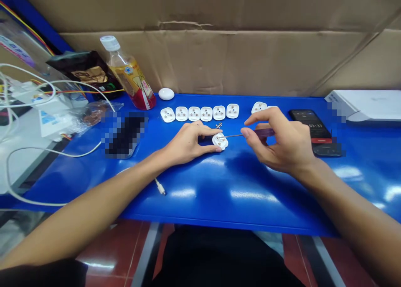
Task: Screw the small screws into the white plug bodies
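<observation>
Left hand (188, 144): fingers together and reaching right, thumb and fingertips clamped on the edges of a white three-pin plug body (220, 141), pinning it to the blue table (200, 199).

Right hand (278, 140): curled, thumb and fingers closed around the dark red handle of a screwdriver (265, 133).

Screwdriver shaft (233, 135): thin and steel, running left from the right hand, its tip at the face of the plug body.

Between the hands: the plug body lying flat, face up, nearer the left hand; just ahead of it, a small cluster of tiny brass screws (218, 125).

Ahead of the left hand: a straight row of six white plug bodies (206, 113), all apart from the hand.

Ahead of the right hand: two more white plug parts (259, 107), partly hidden behind the fingers.

Beyond the right hand: a black phone (310, 124) with a timer on its lit screen; farther right, a white box (365, 105).

Left of the left hand: a second phone (125, 134), pixelated; farther ahead, a plastic bottle (128, 74) with a white cap and yellow drink, a small white oval case (166, 94), and a black foil pouch (87, 72).

Below the left wrist: a white cable (53, 151) looping across the table, with a separate USB connector (160, 186) lying near the forearm.

Beyond both hands: a cardboard sheet (219, 57) standing along the table's far edge.
</observation>
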`<act>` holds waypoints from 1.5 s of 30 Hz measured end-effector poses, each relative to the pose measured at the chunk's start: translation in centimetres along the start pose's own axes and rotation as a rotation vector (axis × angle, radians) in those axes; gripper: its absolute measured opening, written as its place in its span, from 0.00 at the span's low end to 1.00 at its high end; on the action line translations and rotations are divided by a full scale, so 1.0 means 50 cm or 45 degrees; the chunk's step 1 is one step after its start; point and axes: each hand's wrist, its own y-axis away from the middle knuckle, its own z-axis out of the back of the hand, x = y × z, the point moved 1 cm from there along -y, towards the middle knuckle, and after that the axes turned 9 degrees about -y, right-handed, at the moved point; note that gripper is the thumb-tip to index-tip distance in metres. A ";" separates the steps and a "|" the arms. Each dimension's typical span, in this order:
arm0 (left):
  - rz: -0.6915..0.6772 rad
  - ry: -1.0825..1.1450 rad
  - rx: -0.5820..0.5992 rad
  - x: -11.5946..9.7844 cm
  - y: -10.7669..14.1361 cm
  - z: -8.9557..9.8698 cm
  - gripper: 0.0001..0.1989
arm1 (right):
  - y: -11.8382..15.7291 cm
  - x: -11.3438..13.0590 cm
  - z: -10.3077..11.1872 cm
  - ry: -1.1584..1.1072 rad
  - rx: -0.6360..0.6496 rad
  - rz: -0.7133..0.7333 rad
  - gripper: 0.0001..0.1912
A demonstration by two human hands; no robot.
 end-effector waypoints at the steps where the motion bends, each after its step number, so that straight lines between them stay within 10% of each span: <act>1: 0.000 -0.003 0.001 0.000 0.000 0.000 0.24 | 0.000 0.001 0.000 -0.006 0.001 0.019 0.06; 45: -0.023 -0.035 0.035 -0.006 0.000 -0.001 0.24 | -0.004 0.001 -0.004 -0.059 0.019 0.074 0.11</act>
